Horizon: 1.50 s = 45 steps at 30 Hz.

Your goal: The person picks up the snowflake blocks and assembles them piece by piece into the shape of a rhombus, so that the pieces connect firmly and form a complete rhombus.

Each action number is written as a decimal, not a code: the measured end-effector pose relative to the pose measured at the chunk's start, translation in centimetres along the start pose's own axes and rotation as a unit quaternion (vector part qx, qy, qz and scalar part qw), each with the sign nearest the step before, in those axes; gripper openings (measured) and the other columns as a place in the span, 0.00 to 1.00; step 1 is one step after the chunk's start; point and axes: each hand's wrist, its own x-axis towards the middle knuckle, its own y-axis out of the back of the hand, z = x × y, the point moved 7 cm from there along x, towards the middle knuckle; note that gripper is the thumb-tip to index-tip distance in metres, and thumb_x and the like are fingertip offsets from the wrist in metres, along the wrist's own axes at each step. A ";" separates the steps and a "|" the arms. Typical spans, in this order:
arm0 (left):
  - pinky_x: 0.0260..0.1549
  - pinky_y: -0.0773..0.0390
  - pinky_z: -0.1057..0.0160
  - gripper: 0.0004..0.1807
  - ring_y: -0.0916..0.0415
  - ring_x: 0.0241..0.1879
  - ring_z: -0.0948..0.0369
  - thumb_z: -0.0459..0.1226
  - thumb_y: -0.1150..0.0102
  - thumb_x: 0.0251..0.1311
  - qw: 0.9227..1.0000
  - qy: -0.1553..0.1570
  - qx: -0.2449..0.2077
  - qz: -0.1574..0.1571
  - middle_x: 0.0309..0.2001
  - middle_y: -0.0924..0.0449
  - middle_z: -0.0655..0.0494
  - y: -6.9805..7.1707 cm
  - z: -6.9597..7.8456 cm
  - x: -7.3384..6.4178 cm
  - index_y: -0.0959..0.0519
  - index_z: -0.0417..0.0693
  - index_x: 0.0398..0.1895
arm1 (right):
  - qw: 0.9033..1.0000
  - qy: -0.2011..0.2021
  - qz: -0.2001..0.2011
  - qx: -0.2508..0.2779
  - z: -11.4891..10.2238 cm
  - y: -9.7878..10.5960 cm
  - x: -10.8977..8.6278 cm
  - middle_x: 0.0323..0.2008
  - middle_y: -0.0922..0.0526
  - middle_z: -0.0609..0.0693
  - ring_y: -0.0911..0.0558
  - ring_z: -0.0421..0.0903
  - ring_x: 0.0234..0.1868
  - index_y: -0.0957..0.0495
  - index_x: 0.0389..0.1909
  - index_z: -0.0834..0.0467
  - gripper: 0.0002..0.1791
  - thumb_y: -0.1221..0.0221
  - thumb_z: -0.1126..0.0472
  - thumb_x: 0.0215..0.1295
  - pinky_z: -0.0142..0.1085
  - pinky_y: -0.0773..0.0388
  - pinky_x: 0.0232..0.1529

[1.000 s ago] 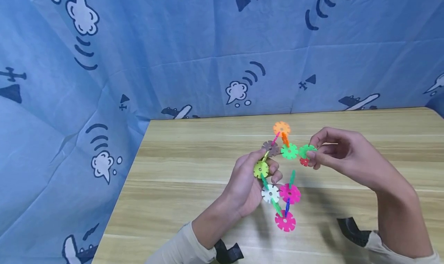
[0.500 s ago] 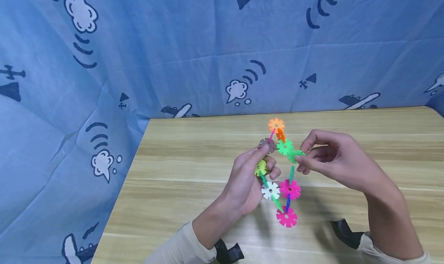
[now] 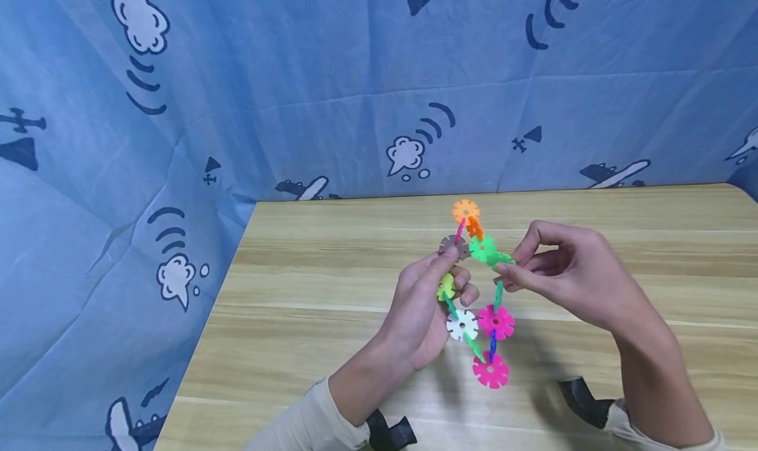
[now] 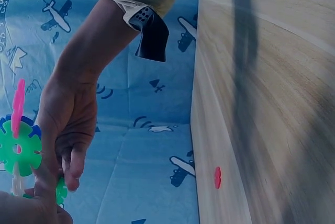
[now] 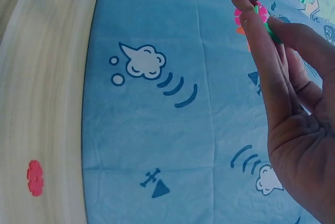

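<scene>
A chain of colourful notched plastic discs is held above the table. My left hand (image 3: 423, 299) grips it at the yellow-green disc (image 3: 445, 286), its thumb on the brown disc (image 3: 454, 247). Farther out are an orange disc (image 3: 466, 212) and a light green disc (image 3: 482, 247). My right hand (image 3: 562, 270) pinches the green disc (image 3: 499, 260) at that end between thumb and forefinger. Below hang a white disc (image 3: 462, 325) and two pink discs, one low down (image 3: 491, 371). The other end, a teal disc (image 3: 499, 296) seen edge-on, stands just under my right fingertips.
A single red disc (image 5: 35, 178) lies on the wooden table (image 3: 308, 293); in the head view my right hand hides it. Blue printed cloth (image 3: 331, 89) hangs behind the table and at its left. Black straps (image 3: 391, 431) sit at both sleeve cuffs.
My right hand has moved left and slightly down with the green disc, bringing that end above the teal disc. The orange end has swung left. My left hand keeps its grip.
</scene>
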 end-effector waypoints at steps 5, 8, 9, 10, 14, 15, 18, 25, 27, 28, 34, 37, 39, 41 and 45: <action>0.36 0.30 0.70 0.12 0.36 0.28 0.62 0.41 0.50 0.84 1.000 0.004 -0.009 0.002 0.32 0.35 0.57 0.0 0.0 0.0 0.26 0.41 0.56 | 1.000 0.023 -0.009 0.002 0.1 -0.3 0.0 0.33 0.13 0.43 0.07 0.40 0.32 0.20 0.32 0.57 0.16 0.23 0.77 0.54 0.28 0.12 0.34; 0.35 0.30 0.70 0.12 0.36 0.28 0.62 0.41 0.50 0.84 1.000 0.010 -0.009 0.004 0.31 0.35 0.57 0.0 -0.1 -0.1 0.25 0.41 0.55 | 0.999 0.042 -0.017 -0.009 0.3 -0.6 0.2 0.34 0.16 0.43 0.08 0.36 0.35 0.19 0.35 0.58 0.19 0.21 0.77 0.50 0.27 0.12 0.35; 0.35 0.30 0.70 0.12 0.36 0.28 0.62 0.41 0.50 0.84 1.000 0.011 -0.009 0.005 0.31 0.35 0.57 0.0 -0.1 -0.1 0.25 0.41 0.55 | 0.999 0.048 -0.021 -0.010 0.3 -0.7 0.2 0.35 0.16 0.43 0.08 0.35 0.37 0.19 0.37 0.59 0.20 0.21 0.78 0.49 0.27 0.12 0.36; 0.35 0.30 0.70 0.12 0.36 0.28 0.62 0.42 0.50 0.84 1.000 0.013 -0.011 0.005 0.31 0.35 0.57 0.0 -0.2 -0.1 0.25 0.41 0.54 | 0.998 0.054 -0.022 -0.011 0.2 -0.7 0.3 0.36 0.17 0.43 0.08 0.35 0.39 0.20 0.39 0.59 0.23 0.21 0.79 0.48 0.27 0.12 0.37; 0.33 0.30 0.71 0.12 0.35 0.28 0.62 0.43 0.50 0.84 1.000 0.022 -0.015 0.001 0.31 0.34 0.58 -0.1 -0.3 -0.1 0.25 0.42 0.52 | 0.996 0.081 -0.028 0.000 0.0 -0.6 0.4 0.48 0.19 0.44 0.09 0.36 0.42 0.24 0.55 0.63 0.35 0.22 0.83 0.45 0.29 0.11 0.40; 0.33 0.30 0.71 0.12 0.35 0.27 0.62 0.43 0.50 0.84 1.000 0.025 -0.014 -0.002 0.31 0.34 0.58 -0.1 -0.3 -0.2 0.25 0.43 0.52 | 0.996 0.085 -0.031 0.005 -0.1 -0.6 0.4 0.51 0.20 0.44 0.09 0.36 0.42 0.25 0.58 0.63 0.38 0.23 0.83 0.46 0.30 0.10 0.41; 0.33 0.30 0.71 0.13 0.35 0.27 0.62 0.43 0.51 0.85 0.999 0.030 -0.009 -0.012 0.31 0.34 0.57 -0.3 -0.5 -0.2 0.24 0.42 0.50 | 0.994 0.099 -0.042 0.020 -0.3 -0.7 0.5 0.55 0.19 0.43 0.09 0.39 0.43 0.24 0.62 0.64 0.39 0.24 0.83 0.47 0.31 0.10 0.42; 0.33 0.30 0.71 0.12 0.35 0.28 0.62 0.42 0.51 0.84 0.999 0.033 0.008 -0.026 0.31 0.33 0.57 -0.5 -0.5 -0.2 0.25 0.41 0.51 | 0.987 0.138 -0.076 0.031 -0.4 -1.2 0.7 0.55 0.17 0.45 0.09 0.39 0.47 0.20 0.60 0.61 0.38 0.24 0.85 0.46 0.30 0.11 0.49; 0.32 0.30 0.71 0.12 0.34 0.28 0.62 0.42 0.51 0.84 0.999 0.037 0.016 -0.029 0.31 0.33 0.57 -0.5 -0.5 -0.2 0.25 0.41 0.51 | 0.986 0.148 -0.073 0.026 -0.4 -1.1 0.6 0.55 0.17 0.45 0.10 0.39 0.47 0.19 0.59 0.62 0.38 0.25 0.86 0.44 0.28 0.12 0.51; 0.32 0.30 0.70 0.12 0.34 0.28 0.62 0.42 0.51 0.84 0.999 0.038 0.019 -0.030 0.31 0.33 0.56 -0.6 -0.6 -0.2 0.25 0.41 0.50 | 0.986 0.150 -0.070 0.028 -0.3 -1.0 0.6 0.55 0.16 0.44 0.10 0.38 0.46 0.19 0.59 0.63 0.38 0.25 0.87 0.43 0.27 0.13 0.50; 0.31 0.30 0.71 0.14 0.34 0.27 0.62 0.41 0.53 0.85 0.998 0.042 0.022 -0.041 0.31 0.33 0.56 -0.7 -0.7 -0.2 0.24 0.38 0.52 | 0.983 0.163 -0.048 0.074 -0.2 -0.9 0.5 0.52 0.13 0.46 0.10 0.39 0.45 0.16 0.55 0.69 0.35 0.23 0.86 0.40 0.26 0.14 0.50; 0.31 0.30 0.71 0.14 0.34 0.28 0.62 0.41 0.53 0.85 0.998 0.044 0.021 -0.038 0.31 0.33 0.56 -0.7 -0.6 -0.2 0.24 0.37 0.53 | 0.982 0.163 -0.044 0.087 -0.2 -0.9 0.4 0.51 0.12 0.47 0.11 0.39 0.45 0.15 0.53 0.69 0.33 0.24 0.87 0.41 0.26 0.14 0.50; 0.31 0.30 0.71 0.14 0.34 0.28 0.62 0.41 0.53 0.84 0.998 0.044 0.021 -0.036 0.31 0.33 0.56 -0.6 -0.6 -0.2 0.24 0.37 0.53 | 0.982 0.157 -0.045 0.094 -0.1 -1.0 0.4 0.51 0.12 0.46 0.11 0.39 0.46 0.15 0.52 0.70 0.32 0.25 0.88 0.41 0.26 0.14 0.51; 0.31 0.29 0.71 0.14 0.34 0.28 0.62 0.41 0.53 0.84 0.998 0.045 0.021 -0.036 0.31 0.33 0.56 -0.6 -0.6 -0.2 0.25 0.38 0.54 | 0.982 0.151 -0.048 0.098 0.0 -1.0 0.5 0.52 0.11 0.45 0.11 0.39 0.47 0.15 0.52 0.70 0.32 0.26 0.89 0.42 0.27 0.14 0.51; 0.31 0.30 0.71 0.14 0.34 0.28 0.62 0.40 0.54 0.85 0.998 0.040 0.019 -0.033 0.31 0.33 0.57 -0.5 -0.4 -0.2 0.25 0.38 0.55 | 0.980 0.159 -0.059 0.102 0.2 -1.2 0.6 0.54 0.12 0.46 0.10 0.40 0.49 0.17 0.56 0.71 0.32 0.27 0.88 0.45 0.27 0.15 0.54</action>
